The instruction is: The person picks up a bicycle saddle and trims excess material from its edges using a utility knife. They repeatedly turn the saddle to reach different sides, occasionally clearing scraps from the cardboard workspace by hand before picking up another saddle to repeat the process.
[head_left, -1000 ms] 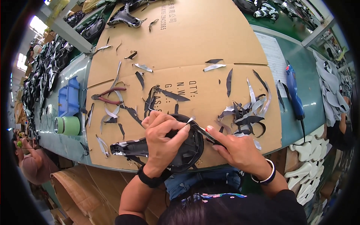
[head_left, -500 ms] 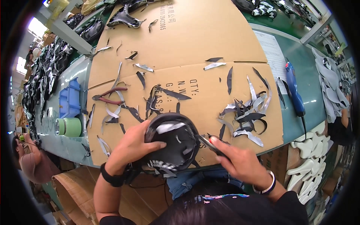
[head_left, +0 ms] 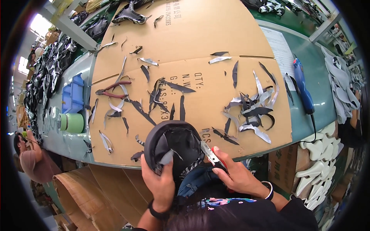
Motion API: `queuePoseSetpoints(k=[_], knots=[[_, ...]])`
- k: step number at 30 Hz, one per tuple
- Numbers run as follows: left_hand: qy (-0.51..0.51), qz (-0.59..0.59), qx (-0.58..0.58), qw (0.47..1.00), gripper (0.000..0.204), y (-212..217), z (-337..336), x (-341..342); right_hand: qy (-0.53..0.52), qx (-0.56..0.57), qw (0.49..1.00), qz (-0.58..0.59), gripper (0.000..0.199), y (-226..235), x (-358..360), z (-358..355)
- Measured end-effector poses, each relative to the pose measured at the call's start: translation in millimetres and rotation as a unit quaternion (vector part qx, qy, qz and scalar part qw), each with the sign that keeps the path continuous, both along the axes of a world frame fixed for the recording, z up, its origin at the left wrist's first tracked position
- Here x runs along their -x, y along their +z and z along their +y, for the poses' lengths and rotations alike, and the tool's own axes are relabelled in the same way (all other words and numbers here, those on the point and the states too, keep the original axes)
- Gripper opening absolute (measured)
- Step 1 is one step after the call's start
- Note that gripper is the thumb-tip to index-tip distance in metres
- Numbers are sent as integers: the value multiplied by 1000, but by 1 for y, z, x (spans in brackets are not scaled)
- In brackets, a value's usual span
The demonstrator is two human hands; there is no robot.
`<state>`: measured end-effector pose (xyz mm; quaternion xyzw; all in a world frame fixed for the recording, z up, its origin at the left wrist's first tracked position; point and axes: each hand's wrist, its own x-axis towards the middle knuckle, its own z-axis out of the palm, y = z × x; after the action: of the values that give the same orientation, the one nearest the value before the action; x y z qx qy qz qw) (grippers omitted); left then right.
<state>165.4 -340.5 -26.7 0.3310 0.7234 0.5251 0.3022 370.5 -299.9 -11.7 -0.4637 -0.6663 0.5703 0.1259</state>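
A black padded bicycle saddle, its hollow underside facing up, is held at the near edge of the work table. My left hand grips its left rim, thumb inside on a loose grey flap of covering. My right hand is closed round a utility knife with a metal front and red parts. The knife's tip lies at the saddle's right rim; whether it touches cannot be made out. Close by, dark and silver trimmed strips lie on a cardboard sheet.
Red-handled pliers, a blue bin and a green jar are at the left. A blue corded tool lies at the right, near white saddle shells. Another person works at far left.
The saddle has come lower and turned, showing more of its inside. My left hand has moved down to its lower left rim. The knife has shifted slightly left and down with my right hand.
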Motion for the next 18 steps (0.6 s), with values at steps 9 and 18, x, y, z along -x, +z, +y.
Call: queuePoseSetpoints(k=[9,18], knots=[[29,177,-83,980,31,-13,-36,-34,-108,-85,987,78,62,-11,-20,-26],[-19,-64,4,998,31,2,-12,-5,-13,-298,954,25,70,-26,47,67]])
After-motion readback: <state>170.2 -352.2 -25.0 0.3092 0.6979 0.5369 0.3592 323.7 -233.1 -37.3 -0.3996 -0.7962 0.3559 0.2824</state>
